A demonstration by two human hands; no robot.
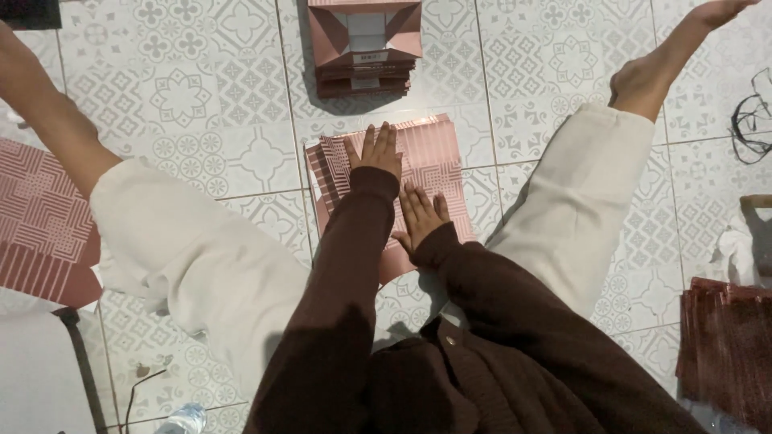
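Note:
I sit on a tiled floor with my legs spread. Between them lies a flat pink patterned cardboard sheet (426, 161), partly folded. My left hand (376, 151) presses flat on its upper middle, fingers spread. My right hand (420, 214) lies flat lower on the same sheet, fingers apart, just right of my left sleeve. Both arms wear dark brown sleeves. Neither hand grips anything.
A stack of folded pink boxes (366, 48) sits ahead on the floor. More pink patterned sheets (40, 221) lie at the left, and a dark reddish stack (728, 345) at the right. A plastic bottle (183, 419) stands near the bottom left, black cords (752, 120) at far right.

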